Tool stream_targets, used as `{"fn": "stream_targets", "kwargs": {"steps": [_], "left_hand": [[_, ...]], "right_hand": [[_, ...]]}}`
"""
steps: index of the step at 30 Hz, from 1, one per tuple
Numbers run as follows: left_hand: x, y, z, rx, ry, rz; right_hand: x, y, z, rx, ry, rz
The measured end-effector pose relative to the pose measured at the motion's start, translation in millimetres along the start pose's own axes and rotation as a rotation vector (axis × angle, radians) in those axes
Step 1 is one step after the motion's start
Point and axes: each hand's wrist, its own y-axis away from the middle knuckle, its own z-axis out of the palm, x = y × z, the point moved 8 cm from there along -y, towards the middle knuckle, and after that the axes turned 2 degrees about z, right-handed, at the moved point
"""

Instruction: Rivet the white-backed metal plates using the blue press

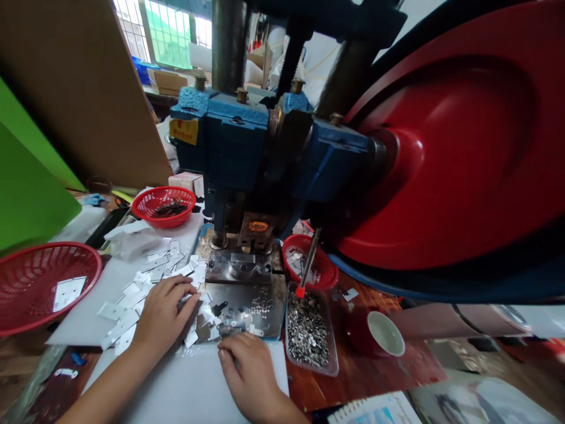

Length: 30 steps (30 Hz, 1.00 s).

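Note:
My left hand (166, 313) lies over a pile of flat white and silvery metal plates (127, 318), its fingers apart and bent, their tips among the pieces. My right hand (249, 372) rests at the near edge of the press bed (269, 321), fingers curled and thumb close to the index finger; anything between them is too small to make out. Small flat metal tabs (241, 327) and tiny bright parts (261, 304) are scattered over the bed. Behind them stands the die block (238, 268), under the ram of a blue press (236, 141).
A large red flywheel (463, 147) fills the upper right. Right of the bed are a clear tray of small metal parts (309, 335), a red basket (329, 272) and a cup (375, 333). Red baskets (90, 259) (170, 222) stand left. White foam (168, 386) lies in front.

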Motion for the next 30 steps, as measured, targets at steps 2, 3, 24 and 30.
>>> {"fn": "stream_targets", "kwargs": {"steps": [2,3,24,30], "left_hand": [[0,-2,-0.5,-0.036,-0.038,-0.005],[2,-3,0.5,-0.062,-0.059,0.002],[25,-24,15.0,-0.205,-0.159,0.118],[-3,-18,-2.3,-0.084,-0.005,-0.045]], "right_hand": [[1,0,0,0.018,-0.006,-0.009],[1,0,1,0.029,-0.009,-0.018],[3,2,1,0.241,0.044,-0.251],[4,1,0,0.298,0.053,-0.288]]}}
